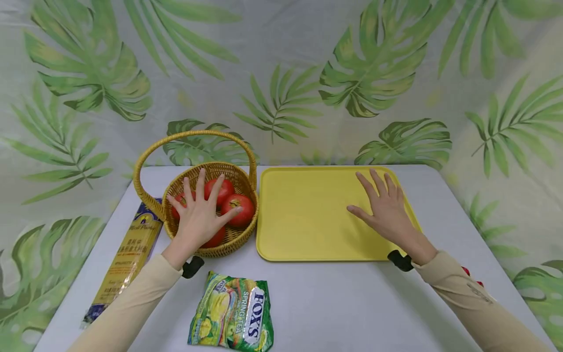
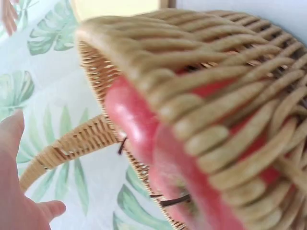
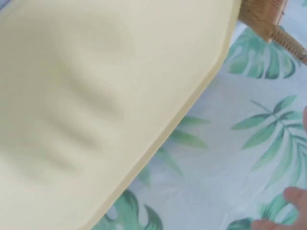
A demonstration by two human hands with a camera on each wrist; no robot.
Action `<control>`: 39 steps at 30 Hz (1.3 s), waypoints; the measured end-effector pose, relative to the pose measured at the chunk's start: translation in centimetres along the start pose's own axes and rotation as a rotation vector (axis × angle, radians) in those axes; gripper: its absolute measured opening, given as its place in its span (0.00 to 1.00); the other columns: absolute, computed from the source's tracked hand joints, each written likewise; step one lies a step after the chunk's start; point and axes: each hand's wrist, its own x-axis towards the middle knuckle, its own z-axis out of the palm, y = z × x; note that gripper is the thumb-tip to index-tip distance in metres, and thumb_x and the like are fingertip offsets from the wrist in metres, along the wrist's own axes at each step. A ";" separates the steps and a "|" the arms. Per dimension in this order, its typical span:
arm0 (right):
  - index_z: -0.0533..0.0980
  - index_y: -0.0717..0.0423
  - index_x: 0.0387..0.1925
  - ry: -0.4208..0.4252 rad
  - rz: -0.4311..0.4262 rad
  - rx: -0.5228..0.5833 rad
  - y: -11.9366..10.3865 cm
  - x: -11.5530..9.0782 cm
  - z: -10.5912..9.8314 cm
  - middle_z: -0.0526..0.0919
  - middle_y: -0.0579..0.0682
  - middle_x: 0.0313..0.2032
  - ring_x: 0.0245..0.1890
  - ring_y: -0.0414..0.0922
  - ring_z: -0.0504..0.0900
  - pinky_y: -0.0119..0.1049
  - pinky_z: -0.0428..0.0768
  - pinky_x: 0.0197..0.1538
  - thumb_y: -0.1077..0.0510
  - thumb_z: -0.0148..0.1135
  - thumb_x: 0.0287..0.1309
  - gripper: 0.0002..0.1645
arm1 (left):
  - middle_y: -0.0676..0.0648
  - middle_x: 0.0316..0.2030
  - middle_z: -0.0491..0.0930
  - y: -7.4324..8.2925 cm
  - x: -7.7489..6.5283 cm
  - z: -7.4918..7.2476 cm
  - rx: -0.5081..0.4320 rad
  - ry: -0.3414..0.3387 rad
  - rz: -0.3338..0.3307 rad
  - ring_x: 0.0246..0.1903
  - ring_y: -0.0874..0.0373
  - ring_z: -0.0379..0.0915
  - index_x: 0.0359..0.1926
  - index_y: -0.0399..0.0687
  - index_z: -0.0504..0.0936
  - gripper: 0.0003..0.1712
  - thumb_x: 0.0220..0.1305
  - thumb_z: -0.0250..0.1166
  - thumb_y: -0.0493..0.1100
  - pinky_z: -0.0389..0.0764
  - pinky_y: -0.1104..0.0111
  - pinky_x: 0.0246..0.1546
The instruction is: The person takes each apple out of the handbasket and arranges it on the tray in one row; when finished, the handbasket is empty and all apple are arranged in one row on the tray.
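Observation:
With its fingers spread, my left hand (image 1: 200,217) is held over a wicker basket (image 1: 239,243) with a tall arched handle. Several round red fruits (image 1: 239,209) lie in the basket, partly hidden by that hand; dark stems show in the left wrist view, and they look like apples (image 2: 129,112). To the right, my right hand (image 1: 387,210) hovers with spread fingers over a yellow rectangular tray (image 1: 303,215) and holds nothing. Its blurred shadow falls on the tray in the right wrist view.
A long spaghetti packet (image 1: 127,254) lies left of the basket, partly behind the left forearm. In front lies a green Fox's Spring Tea candy bag (image 1: 235,313). Something red (image 1: 466,270) peeks from behind the right forearm. Leaf-patterned cloth (image 1: 281,107) hangs behind the white table (image 1: 334,308).

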 end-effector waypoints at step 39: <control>0.63 0.55 0.68 -0.821 -0.416 0.745 -16.3 16.0 10.9 0.60 0.49 0.67 0.67 0.49 0.56 0.42 0.62 0.65 0.65 0.64 0.56 0.38 | 0.52 0.74 0.35 -6.2 -9.2 0.9 -1.194 0.091 -0.494 0.71 0.46 0.38 0.75 0.54 0.49 0.41 0.68 0.60 0.43 0.52 0.49 0.67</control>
